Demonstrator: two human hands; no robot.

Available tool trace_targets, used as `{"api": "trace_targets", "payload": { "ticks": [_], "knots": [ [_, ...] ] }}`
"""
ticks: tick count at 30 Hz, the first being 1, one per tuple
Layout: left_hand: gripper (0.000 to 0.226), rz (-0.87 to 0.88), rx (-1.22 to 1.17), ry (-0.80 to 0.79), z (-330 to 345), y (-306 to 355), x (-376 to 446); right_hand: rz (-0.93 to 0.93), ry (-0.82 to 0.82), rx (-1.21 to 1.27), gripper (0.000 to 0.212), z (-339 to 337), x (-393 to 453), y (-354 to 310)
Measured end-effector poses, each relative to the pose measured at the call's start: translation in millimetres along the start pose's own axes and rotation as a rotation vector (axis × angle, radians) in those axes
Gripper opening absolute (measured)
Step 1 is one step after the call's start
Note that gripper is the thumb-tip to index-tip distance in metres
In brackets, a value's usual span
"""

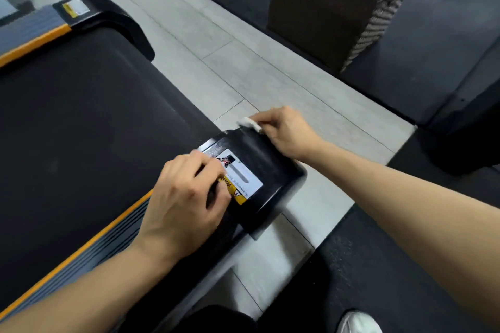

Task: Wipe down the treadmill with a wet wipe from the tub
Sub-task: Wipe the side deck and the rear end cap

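two bare hands at the rear corner cap of a treadmill.
the right hand pinches a small folded wet wipe in a narrow grip against the cap's far edge. the left hand, fingers loosely curled and holding nothing, rests on the cap's warning label, just beside the belt.
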State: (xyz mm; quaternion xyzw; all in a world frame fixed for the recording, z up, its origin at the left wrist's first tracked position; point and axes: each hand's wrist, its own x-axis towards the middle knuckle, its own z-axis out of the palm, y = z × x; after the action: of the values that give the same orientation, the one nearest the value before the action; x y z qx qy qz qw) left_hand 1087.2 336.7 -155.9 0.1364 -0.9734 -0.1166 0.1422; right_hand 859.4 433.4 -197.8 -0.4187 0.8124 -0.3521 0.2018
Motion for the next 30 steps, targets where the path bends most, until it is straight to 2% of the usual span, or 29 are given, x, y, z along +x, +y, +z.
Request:
{"api": "trace_targets", "payload": {
  "ticks": [3,5,9,14,20,25,28,30],
  "knots": [
    [0.032,0.117,-0.006,-0.044,7,2,17,0.109,0.058,0.084,0.04,2,-18,19],
    [0.04,0.144,-0.032,-0.098,11,2,21,0.03,0.094,0.127,0.038,3,-36,12],
    [0.041,0.068,-0.104,-0.129,14,5,19,-0.213,0.086,0.014,0.044,-6,-95,0],
    [0.041,0.039,-0.123,-0.137,14,1,19,-0.073,0.202,0.169,0.039,12,-102,3],
    [0.041,0.029,-0.084,-0.16,13,0,24,0.001,0.058,0.243,0.041,14,-28,0],
    [0.041,0.002,-0.058,-0.19,12,4,23,-0.027,0.076,0.567,0.03,-4,-93,30],
    [0.04,-0.024,-0.027,-0.189,10,15,35,0.019,0.157,0.624,0.02,-2,-99,40],
    [0.04,0.029,-0.009,-0.214,17,24,49,0.079,0.149,0.599,0.018,4,-78,43]
  ]
}}
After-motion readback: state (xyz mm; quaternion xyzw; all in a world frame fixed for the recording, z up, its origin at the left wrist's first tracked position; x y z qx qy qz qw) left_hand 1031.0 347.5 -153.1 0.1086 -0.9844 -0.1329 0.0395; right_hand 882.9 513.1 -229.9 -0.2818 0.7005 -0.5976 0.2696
